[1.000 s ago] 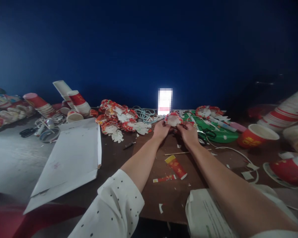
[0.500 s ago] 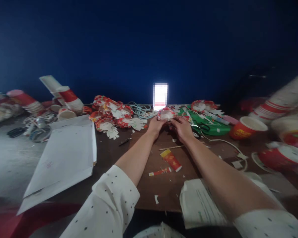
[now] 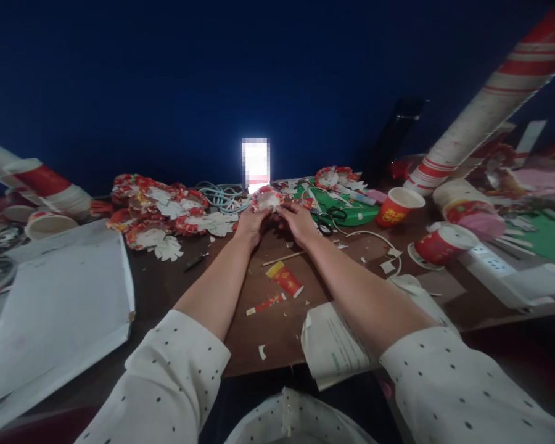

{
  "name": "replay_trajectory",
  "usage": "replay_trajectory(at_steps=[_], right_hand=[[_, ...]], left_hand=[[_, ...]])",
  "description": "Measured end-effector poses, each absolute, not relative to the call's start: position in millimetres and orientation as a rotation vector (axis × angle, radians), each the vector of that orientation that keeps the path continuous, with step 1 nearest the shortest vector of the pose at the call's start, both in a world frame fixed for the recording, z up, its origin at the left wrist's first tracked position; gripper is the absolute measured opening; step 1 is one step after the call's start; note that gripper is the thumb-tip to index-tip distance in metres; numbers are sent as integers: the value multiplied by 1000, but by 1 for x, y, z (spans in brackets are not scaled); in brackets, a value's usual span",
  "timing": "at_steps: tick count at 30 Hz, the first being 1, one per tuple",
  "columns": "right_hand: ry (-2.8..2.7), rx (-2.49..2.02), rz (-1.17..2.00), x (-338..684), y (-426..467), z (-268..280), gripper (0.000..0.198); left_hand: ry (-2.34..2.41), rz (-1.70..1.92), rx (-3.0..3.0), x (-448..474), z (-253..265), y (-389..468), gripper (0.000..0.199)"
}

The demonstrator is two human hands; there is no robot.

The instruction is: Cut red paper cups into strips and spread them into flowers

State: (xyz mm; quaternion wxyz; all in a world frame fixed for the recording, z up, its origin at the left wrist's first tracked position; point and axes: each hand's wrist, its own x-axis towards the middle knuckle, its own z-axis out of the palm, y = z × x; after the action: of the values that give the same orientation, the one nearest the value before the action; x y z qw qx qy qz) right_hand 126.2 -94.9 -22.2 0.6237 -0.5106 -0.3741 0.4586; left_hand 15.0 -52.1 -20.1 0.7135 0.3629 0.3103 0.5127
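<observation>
Two bare hands meet above the far middle of the brown desk, holding one ruffled paper piece, red at its edge and pale in its middle. The left hand has its grip closed on the near left edge, and the right hand pinches the near right edge; the undersides of the fingers are hidden. The ruffled paper piece sits just in front of a bright screen, whose display is blurred out.

Left of the hands lies a heap of red-and-white cutouts, with a coiled pale blue cord beside it. Right of them, black-handled scissors lie by a green sheet, and farther right an upright red cup stands near a long, leaning stack of cups.

Between the forearms, a thin stick lies beyond a red-and-yellow piece, with a narrow red strip nearer the wearer. A white packet lies at the near edge, partly under the right forearm. At far left, a large white board lies flat, well apart from the hands.
</observation>
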Motion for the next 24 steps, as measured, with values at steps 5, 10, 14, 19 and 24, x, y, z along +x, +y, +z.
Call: replay_trajectory(at_steps=[5,10,14,19,24], right_hand=[[-940,-1217,1027,132,-90,-30,22],[-969,-1215,993,134,-88,-31,25],[-1047,-1241,1005,135,-95,-26,27],[-1229,-1424,849,147,-109,-11,35],[-1495,-1935,183,179,-122,24,31]], left_hand=[[703,1123,767,15,-19,-52,33],[660,1125,752,16,-22,-51,35],[679,1143,724,16,-24,-49,36],[719,1153,635,14,-19,-49,32],[716,1149,595,14,-18,-47,31]])
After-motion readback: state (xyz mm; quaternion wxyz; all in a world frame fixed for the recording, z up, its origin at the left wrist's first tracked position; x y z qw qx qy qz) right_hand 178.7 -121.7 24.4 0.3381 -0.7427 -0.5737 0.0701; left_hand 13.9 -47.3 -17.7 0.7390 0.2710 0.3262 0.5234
